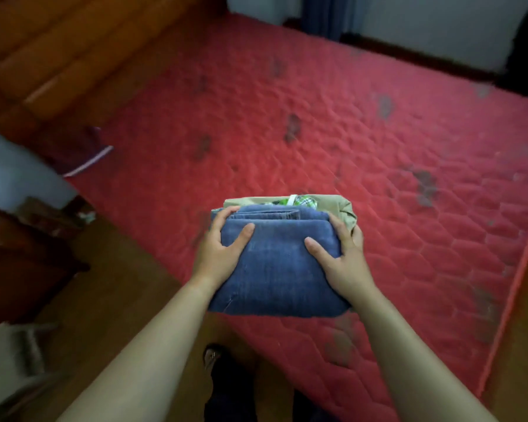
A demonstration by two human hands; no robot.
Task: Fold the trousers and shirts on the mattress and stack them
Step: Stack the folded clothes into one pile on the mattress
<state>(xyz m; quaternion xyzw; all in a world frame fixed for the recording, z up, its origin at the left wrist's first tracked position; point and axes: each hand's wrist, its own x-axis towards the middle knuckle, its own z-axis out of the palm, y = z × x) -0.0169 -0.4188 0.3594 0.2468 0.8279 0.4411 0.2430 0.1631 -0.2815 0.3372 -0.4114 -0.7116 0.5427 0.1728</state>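
A stack of folded clothes sits between my hands above the near corner of the red quilted mattress (333,123). Folded blue jeans (276,269) lie on top. Beneath them show a folded khaki garment (339,205) and a bit of green checked shirt (304,202). My left hand (218,248) grips the stack's left side, thumb on the denim. My right hand (340,257) grips the right side the same way. I cannot tell if the stack rests on the mattress or is lifted.
A wooden headboard (52,56) runs along the far left. A dark purple garment (80,150) lies at the mattress's left edge. A dark wooden cabinet (19,263) stands at left on the wooden floor (128,287). My feet show below.
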